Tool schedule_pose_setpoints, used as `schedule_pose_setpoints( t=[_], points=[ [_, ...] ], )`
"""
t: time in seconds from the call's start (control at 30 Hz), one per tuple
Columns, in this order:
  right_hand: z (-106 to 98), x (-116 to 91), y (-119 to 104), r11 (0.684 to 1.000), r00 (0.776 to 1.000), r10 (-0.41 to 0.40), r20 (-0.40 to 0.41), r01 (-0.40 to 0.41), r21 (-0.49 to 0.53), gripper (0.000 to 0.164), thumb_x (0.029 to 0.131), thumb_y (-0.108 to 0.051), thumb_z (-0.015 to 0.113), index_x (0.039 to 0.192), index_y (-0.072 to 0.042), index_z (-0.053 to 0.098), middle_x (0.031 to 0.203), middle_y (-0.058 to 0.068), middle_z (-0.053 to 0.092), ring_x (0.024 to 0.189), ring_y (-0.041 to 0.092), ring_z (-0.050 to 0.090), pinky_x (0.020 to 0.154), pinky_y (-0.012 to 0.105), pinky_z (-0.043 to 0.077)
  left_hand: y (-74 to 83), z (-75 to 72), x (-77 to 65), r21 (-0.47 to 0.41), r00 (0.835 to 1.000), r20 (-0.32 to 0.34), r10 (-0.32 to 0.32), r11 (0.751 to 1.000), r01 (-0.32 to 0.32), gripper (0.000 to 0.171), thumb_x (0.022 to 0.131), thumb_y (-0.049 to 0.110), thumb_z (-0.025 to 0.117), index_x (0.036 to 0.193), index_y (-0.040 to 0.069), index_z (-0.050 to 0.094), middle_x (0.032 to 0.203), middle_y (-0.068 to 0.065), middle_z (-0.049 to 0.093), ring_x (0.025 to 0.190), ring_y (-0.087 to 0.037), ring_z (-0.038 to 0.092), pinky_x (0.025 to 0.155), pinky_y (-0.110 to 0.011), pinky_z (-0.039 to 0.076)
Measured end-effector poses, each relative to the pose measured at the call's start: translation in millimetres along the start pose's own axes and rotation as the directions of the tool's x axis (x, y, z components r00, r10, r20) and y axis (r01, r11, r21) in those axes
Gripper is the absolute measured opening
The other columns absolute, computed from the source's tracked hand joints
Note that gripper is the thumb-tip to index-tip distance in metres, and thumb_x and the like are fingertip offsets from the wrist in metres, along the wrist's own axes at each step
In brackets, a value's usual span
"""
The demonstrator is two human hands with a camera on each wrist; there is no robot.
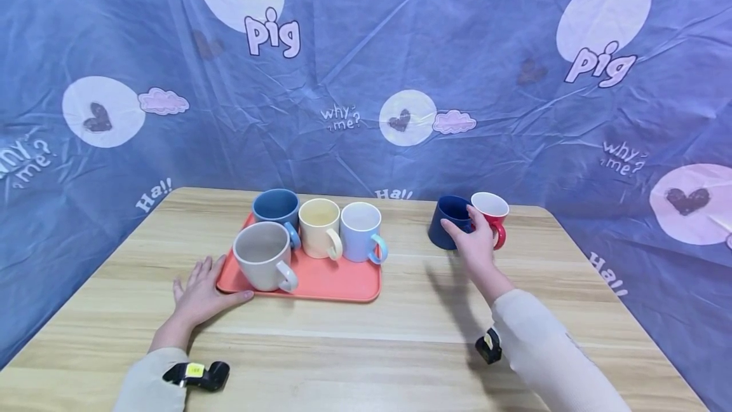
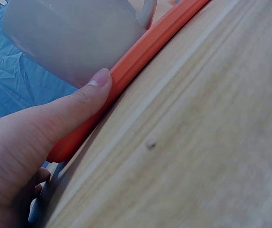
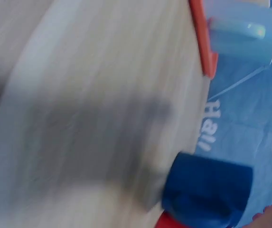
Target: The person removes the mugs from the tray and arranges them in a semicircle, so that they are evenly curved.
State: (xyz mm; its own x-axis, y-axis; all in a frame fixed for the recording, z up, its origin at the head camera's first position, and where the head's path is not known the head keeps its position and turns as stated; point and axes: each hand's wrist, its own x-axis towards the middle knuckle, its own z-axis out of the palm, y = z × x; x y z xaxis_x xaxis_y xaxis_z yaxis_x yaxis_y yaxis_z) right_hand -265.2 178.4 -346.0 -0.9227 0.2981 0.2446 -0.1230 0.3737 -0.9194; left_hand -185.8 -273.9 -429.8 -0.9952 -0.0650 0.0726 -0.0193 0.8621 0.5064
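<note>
My left hand (image 1: 200, 297) rests at the front left corner of a coral-red tray (image 1: 337, 285), fingers spread along its side. The thumb (image 2: 90, 92) lies against the tray's front rim, beside a large grey mug (image 1: 263, 256). Behind that mug on the tray stand a blue mug (image 1: 276, 207), a cream mug (image 1: 319, 227) and a light blue mug (image 1: 360, 234). Over at the right, my right hand (image 1: 477, 243) reaches to a navy mug (image 1: 440, 227), thumb and fingers apart near its rim. A red mug (image 1: 490, 205) with a white inside stands just behind the hand, partly hidden.
The mugs and tray stand on a light wooden table (image 1: 343, 361). A blue printed cloth (image 1: 343, 68) hangs behind the table and along its sides. Wood surface lies between the tray and the navy mug. Black wrist cameras (image 1: 197, 375) sit on both sleeves.
</note>
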Motion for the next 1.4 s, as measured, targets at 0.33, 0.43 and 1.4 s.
schedule_pose_setpoints(
  t=[0.33,0.43,1.4],
  points=[
    [34.3,-11.0,-28.6,0.998,0.996,-0.059,0.072,0.058,0.023,0.059,0.074,-0.019,0.068,0.125,-0.002,0.043,0.125,0.016,0.044,0.118,0.025,0.034,0.097,0.037,0.025,-0.1,1.0,-0.3,-0.003,1.0,0.003,-0.001,1.0,0.001,0.107,0.062,0.064,0.061,0.135,-0.001,0.018,0.133,-0.035,0.01,0.122,-0.047,0.001,0.084,-0.064,-0.015],
    [46.5,-16.3,-36.6,0.997,0.993,-0.068,0.093,0.065,0.044,0.058,0.074,-0.02,0.069,0.124,-0.004,0.044,0.124,0.014,0.045,0.117,0.024,0.035,0.096,0.036,0.025,-0.3,1.6,-0.4,-0.005,1.0,0.005,-0.002,1.0,0.002,0.107,0.062,0.064,0.061,0.135,-0.002,0.018,0.133,-0.035,0.01,0.122,-0.047,0.001,0.084,-0.064,-0.015],
    [144.2,-94.8,-74.0,0.934,0.922,-0.159,0.354,0.024,0.357,0.05,0.073,-0.008,0.068,0.115,0.008,0.048,0.103,0.023,0.054,0.099,0.033,0.049,0.088,0.041,0.036,-1.2,1.2,1.3,0.012,1.0,-0.007,0.009,1.0,-0.009,0.107,0.061,0.064,0.061,0.134,-0.002,0.019,0.133,-0.035,0.011,0.122,-0.046,0.002,0.084,-0.065,-0.012]
  ],
)
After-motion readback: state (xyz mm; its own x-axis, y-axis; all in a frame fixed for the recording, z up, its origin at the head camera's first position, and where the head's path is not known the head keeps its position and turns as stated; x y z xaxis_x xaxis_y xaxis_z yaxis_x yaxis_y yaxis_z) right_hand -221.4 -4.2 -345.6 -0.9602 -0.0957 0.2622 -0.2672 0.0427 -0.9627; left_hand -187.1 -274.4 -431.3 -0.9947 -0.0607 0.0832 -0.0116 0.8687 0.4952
